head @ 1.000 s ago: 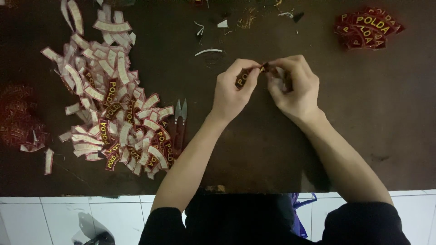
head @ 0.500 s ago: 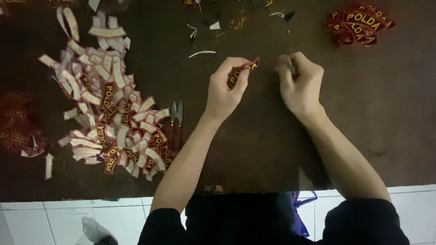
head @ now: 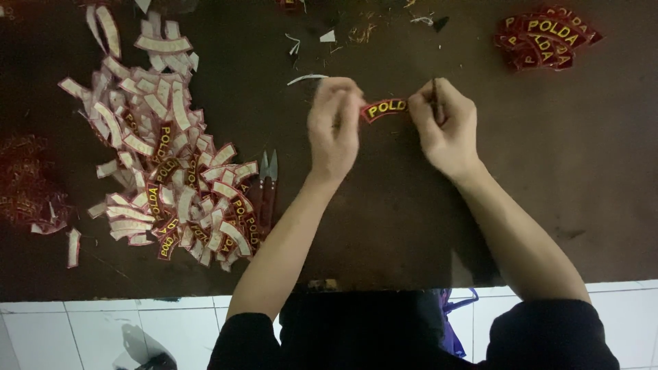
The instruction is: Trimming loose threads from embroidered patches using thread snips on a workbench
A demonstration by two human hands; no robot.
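Observation:
A small curved red patch with yellow stitched letters [head: 384, 108] is stretched between both my hands above the dark brown table [head: 569, 171]. My left hand [head: 334, 127] pinches its left end. My right hand [head: 445, 123] pinches its right end and also holds a thin dark stick-like thing upright between the fingers; what it is I cannot tell. Both hands hover near the table's far middle.
A big heap of curved patches [head: 164, 164], many white side up, covers the left. Small thread snips [head: 267, 185] lie beside it. A stack of red patches [head: 545, 38] sits far right. Red thread scraps [head: 27, 185] lie far left. White tiled floor [head: 103, 329] shows below.
My hands were close together on the patch, then drew apart with my left hand alone holding it. Now both hold it flat between them, lettering up.

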